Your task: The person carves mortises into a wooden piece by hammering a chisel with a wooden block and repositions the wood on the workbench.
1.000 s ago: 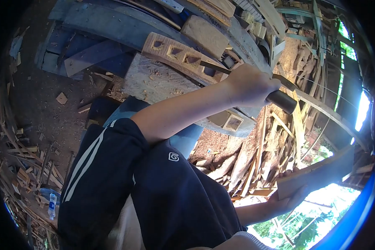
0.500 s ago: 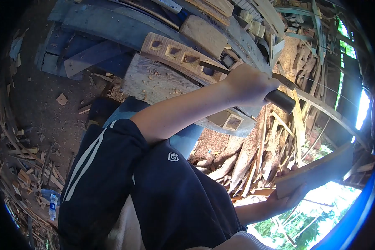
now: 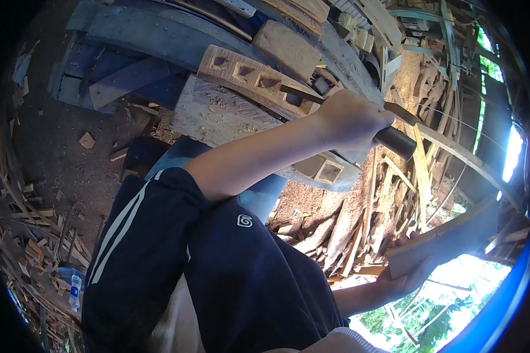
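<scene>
My left hand [image 3: 353, 120] is closed around a chisel [image 3: 396, 143], its dark handle end sticking out past the fist. The chisel's narrow blade reaches to a square hole near the right end of a wooden piece [image 3: 253, 88] that has several such holes cut in a row. That piece lies on a thick, rough wooden block [image 3: 218, 115]. Out at the lower right, my right hand [image 3: 409, 279] grips a flat wooden board [image 3: 447, 238], raised and apart from the chisel. Most of the right fingers are behind the board.
Another holed wooden piece [image 3: 327, 170] sits at the block's near side. A plain wooden block [image 3: 288, 50] rests beyond the row of holes. Scrap strips [image 3: 365, 217] and sawdust cover the ground at right. A plastic bottle [image 3: 75, 292] stands among offcuts at lower left.
The board in my right hand has shifted very slightly upward. My left hand and the chisel look almost unchanged.
</scene>
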`<state>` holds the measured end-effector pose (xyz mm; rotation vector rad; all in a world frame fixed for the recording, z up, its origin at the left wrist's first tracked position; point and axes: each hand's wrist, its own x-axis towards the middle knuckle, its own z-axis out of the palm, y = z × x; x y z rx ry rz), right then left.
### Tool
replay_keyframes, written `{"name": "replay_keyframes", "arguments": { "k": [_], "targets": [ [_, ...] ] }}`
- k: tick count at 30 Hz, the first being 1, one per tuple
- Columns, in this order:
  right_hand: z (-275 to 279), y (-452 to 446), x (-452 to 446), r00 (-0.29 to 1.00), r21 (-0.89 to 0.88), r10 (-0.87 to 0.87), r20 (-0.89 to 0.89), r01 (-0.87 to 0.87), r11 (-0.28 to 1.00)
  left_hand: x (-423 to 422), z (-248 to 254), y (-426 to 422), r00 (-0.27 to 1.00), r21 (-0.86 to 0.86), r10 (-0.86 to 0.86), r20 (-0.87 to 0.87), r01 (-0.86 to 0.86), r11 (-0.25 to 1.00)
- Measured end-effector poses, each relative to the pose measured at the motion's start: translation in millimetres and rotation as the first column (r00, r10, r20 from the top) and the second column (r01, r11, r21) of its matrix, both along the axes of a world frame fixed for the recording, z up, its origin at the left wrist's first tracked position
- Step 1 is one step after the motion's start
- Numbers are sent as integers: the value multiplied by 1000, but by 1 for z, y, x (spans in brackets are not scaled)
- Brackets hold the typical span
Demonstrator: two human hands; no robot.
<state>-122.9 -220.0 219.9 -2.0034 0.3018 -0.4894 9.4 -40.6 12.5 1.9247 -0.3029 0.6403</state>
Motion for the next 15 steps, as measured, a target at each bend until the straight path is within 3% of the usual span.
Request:
{"name": "replay_keyframes", "arguments": {
  "k": [7,9,10,11,12,13,15],
  "targets": [
    [-2,6,3,999,21,-35,-12,35,999,0,-1,0,1000,-1,-16,-6,16,1000],
    [-1,17,4,989,-50,-122,-85,118,992,0,1,2,1000,-1,-13,-5,13,1000],
    [1,-20,7,989,-48,-123,-85,119,992,0,1,4,1000,-10,-7,-13,7,1000],
    [4,-88,12,993,-220,100,-67,-112,969,0,2,5,1000,-20,-3,-21,2,1000],
    [6,-124,14,945,-385,316,-89,-325,864,1,1,5,1000,-20,-6,-19,5,1000],
    [13,-101,16,946,-386,312,-86,-320,865,3,0,6,1000,-39,-5,-20,4,999],
    [35,-53,21,971,-369,181,157,-112,923,4,-1,5,1000,-58,-11,-15,10,998]
  ]
}}
